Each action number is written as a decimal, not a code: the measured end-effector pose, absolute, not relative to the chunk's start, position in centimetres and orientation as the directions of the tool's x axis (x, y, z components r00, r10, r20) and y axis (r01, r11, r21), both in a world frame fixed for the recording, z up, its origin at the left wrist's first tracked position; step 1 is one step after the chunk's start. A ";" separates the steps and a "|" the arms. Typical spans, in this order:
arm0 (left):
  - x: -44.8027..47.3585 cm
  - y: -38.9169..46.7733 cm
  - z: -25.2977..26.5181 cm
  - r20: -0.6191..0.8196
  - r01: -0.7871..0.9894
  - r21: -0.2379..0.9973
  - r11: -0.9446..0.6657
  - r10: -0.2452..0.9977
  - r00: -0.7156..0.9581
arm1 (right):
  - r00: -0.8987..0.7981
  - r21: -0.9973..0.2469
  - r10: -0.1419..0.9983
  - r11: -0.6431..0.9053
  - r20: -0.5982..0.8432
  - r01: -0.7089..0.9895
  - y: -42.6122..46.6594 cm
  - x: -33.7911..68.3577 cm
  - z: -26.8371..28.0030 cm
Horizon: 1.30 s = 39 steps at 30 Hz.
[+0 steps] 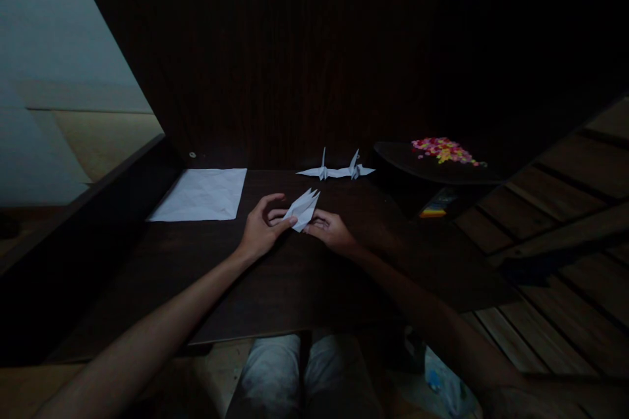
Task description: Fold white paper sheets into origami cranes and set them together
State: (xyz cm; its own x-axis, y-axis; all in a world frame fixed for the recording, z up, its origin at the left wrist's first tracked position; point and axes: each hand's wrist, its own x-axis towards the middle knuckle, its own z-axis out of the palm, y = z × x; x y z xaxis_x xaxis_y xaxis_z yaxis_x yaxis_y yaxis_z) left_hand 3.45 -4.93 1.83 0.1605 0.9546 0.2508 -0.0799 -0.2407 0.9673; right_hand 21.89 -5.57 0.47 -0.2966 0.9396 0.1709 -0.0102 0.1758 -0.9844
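Mid-fold on a small white paper piece, both hands on it

Going left to right. Over at the left of the frame there's a flat white sheet lying on the dark bench, lightly creased, nobody touching it.

Near the middle is the left hand: thumb pressed on the front of the folded paper piece, at least one finger tucked behind, index finger arched away. So it's a pinch, pretty narrow. The piece itself sits dead centre between the hands, tilted, with its thin points toward the top of the frame.

Just right of that, the right hand is curled in and pinching the lower right edge. How hard it grips, I can't tell.

Behind, right of centre, two white paper cranes stand side by side. Further right, a shelf carries a pile of pink and yellow bits.

My read: this is a shaping or creasing step on the narrow flaps. Next move calls for a steady left pinch, right fingertips lining up the edges, and a gentle touch, since those points could bend easily.
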 end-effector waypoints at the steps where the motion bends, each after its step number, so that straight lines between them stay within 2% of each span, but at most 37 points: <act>1: 3.4 -4.8 1.8 0.249 -0.077 0.968 -0.240 0.958 0.140 | -0.295 -0.983 0.940 0.182 0.171 0.011 -5.7 22.0 0.5; 5: 3.2 -4.6 1.8 0.243 -0.073 0.969 -0.237 0.966 0.089 | -0.256 -0.982 0.955 0.174 0.150 0.075 -6.0 22.2 1.0; 8: 3.1 -4.8 2.1 0.247 -0.075 0.968 -0.239 0.963 0.109 | -0.274 -0.989 0.957 0.127 0.100 0.080 -6.1 22.1 1.2; 14: 3.1 -5.4 2.7 0.407 0.044 0.905 -0.423 0.891 0.201 | -0.342 -0.995 0.937 0.095 0.076 0.037 -6.1 21.8 1.4; 22: 2.9 -5.7 3.2 0.492 0.219 0.793 -0.568 0.810 0.319 | -0.297 -0.987 0.944 0.157 0.143 0.023 -5.8 22.0 1.3; 28: 3.0 -5.5 2.7 0.427 0.200 0.825 -0.528 0.815 0.391 | -0.276 -0.975 0.937 0.222 0.213 0.003 -5.8 22.0 1.4; 33: 3.0 -5.5 2.5 0.404 0.150 0.854 -0.498 0.816 0.413 | -0.269 -0.920 0.908 0.366 0.321 0.138 -5.5 22.0 1.1; 39: 2.9 -5.6 2.8 0.384 0.203 0.843 -0.498 0.821 0.423 | -0.265 -0.930 0.910 0.354 0.318 0.102 -5.4 21.9 0.6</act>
State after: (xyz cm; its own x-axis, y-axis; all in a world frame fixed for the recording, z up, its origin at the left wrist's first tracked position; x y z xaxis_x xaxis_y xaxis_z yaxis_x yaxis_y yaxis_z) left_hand 2.95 -5.58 2.79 0.4229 0.8209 0.3838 0.2027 -0.4985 0.8429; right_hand 21.93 -5.42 0.62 -0.2652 0.9104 0.3176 0.1020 0.3541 -0.9296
